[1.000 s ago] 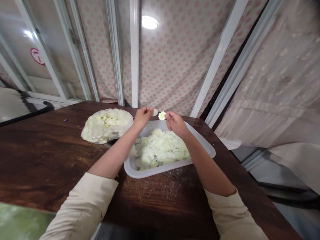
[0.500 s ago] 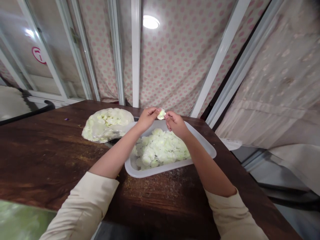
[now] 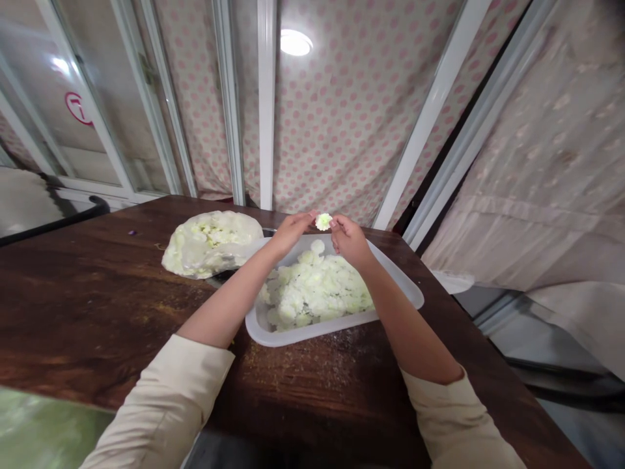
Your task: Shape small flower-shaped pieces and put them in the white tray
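Note:
A small white artificial flower [image 3: 323, 222] with a pale green centre is held up above the far rim of a white plastic tray. My right hand [image 3: 350, 241] pinches its right edge between thumb and finger. At the flower's left edge are the closed fingertips of my left hand [image 3: 291, 233]; their exact contact is hard to make out. Below, a heap of white-green petal pieces [image 3: 322, 286] fills much of the tray [image 3: 293, 337]. One round petal piece [image 3: 317, 247] shows apart from the heap, just under my hands.
Left of the tray lies a clear plastic bag [image 3: 212, 244] full of similar pale flowers. Both rest on a dark wooden table [image 3: 122, 299] with fine yellowish debris. A greenish, blurred bag [image 3: 43, 430] is at the lower left. Framed glass panels with a dotted curtain [image 3: 342, 130] stand behind.
The flower has turned to face me and moved slightly right with my right hand. A round petal piece now shows below my hands where bare tray was seen before.

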Tool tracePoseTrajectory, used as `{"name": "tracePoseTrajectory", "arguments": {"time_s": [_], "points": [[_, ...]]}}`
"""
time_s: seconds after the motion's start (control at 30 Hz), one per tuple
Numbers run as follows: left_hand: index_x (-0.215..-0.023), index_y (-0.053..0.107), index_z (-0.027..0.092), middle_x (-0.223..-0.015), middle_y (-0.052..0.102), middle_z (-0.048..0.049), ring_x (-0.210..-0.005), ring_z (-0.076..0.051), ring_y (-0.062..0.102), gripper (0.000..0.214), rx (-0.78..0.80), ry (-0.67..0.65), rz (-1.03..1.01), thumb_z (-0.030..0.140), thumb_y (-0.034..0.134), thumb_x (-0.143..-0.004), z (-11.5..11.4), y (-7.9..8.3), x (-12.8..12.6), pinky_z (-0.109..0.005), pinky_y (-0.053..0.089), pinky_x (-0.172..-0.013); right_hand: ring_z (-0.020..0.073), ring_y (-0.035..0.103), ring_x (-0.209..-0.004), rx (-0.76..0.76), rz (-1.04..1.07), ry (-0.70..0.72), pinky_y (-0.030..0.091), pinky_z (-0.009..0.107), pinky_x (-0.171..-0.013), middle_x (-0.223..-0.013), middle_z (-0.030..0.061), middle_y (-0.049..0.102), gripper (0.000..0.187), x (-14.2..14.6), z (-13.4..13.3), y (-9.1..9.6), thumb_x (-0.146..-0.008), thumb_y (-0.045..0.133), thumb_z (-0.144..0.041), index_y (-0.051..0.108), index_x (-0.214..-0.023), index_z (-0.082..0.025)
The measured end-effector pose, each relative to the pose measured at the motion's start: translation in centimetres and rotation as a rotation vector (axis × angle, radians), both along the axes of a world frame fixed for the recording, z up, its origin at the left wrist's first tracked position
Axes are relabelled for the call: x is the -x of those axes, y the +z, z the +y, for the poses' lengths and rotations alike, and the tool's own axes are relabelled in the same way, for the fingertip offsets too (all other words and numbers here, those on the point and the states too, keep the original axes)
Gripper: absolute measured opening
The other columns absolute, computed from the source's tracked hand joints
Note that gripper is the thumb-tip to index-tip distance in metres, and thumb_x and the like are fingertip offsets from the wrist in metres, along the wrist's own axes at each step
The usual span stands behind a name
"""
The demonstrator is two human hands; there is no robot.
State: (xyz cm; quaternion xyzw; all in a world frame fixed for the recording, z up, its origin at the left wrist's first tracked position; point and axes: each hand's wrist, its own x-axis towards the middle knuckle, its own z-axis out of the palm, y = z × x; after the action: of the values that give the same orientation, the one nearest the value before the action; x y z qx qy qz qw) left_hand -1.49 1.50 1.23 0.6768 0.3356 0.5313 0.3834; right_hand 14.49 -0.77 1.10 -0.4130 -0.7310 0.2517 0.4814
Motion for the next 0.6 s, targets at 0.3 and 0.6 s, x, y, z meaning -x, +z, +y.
{"name": "tracePoseTrajectory", "arguments": {"time_s": [0.3, 0.6], "points": [[-0.065, 0.051, 0.016, -0.062, 0.046, 0.0022, -0.059, -0.009, 0.041, 0.033, -0.208, -0.021, 0.072, 0.047, 0.052, -0.078, 0.0, 0.29, 0.46, -0.023, 0.032, -0.059, 0.0103, 0.039, -0.044, -0.069, -0.013, 0.019, 0.034, 0.023, -0.045, -0.048, -0.005, 0.04, 0.035, 0.3, -0.2, -0.04, -0.085, 0.041, -0.055, 0.044, -0.076, -0.021], [-0.059, 0.05, 0.016, -0.055, 0.042, 0.0026, -0.056, -0.01, 0.039, 0.034, -0.122, 0.199, -0.01, 0.046, 0.052, -0.077, 0.71, -0.14, 0.57, -0.024, 0.03, -0.057, 0.0098, 0.036, -0.041, -0.027, -0.012, -0.017, 0.031, 0.023, -0.044, -0.047, -0.0058, 0.038, 0.034, -0.14, 0.32, -0.16, -0.086, 0.039, -0.053, 0.042, -0.075, -0.021]]}}
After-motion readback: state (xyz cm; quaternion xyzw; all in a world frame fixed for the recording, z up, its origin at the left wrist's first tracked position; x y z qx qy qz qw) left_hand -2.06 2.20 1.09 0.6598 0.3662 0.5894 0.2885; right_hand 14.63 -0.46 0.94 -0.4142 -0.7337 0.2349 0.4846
